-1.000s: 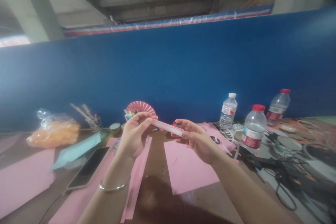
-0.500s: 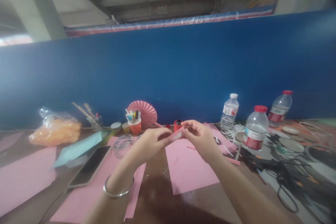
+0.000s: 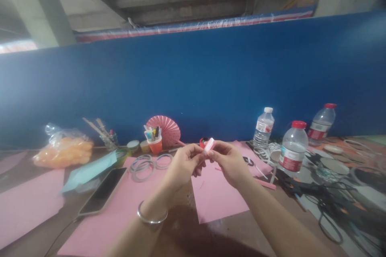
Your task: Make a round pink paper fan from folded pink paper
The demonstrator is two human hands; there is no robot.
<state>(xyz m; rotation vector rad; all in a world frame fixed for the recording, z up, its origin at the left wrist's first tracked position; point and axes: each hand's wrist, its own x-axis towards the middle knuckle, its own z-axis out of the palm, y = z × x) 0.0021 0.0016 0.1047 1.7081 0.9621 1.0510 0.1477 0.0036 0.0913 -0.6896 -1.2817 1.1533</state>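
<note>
Between my two hands is a small folded strip of pink paper [image 3: 208,145], its pale end sticking up. My left hand [image 3: 187,164] pinches it from the left, fingers curled. From the right, my right hand [image 3: 229,161] grips it between thumb and fingers. Both hands are raised over the table, fingertips almost meeting. A pink paper sheet [image 3: 221,198] lies below my right hand. Behind the fingers a red roll [image 3: 202,142] is partly hidden. Several grey rings [image 3: 142,168] rest on another pink sheet [image 3: 99,229] to the left.
A phone [image 3: 104,190] and a pale blue packet [image 3: 90,170] lie left. Behind stand a pen cup [image 3: 155,143] and a pink paper fan [image 3: 165,128]. Right are water bottles [image 3: 294,148], scissors [image 3: 249,161] and tangled black cables [image 3: 328,200]. A blue partition [image 3: 193,80] closes the back.
My left hand has moved right and turned, its fingers curling more. The pink strip now points up instead of lying nearly flat. The grey rings show more fully.
</note>
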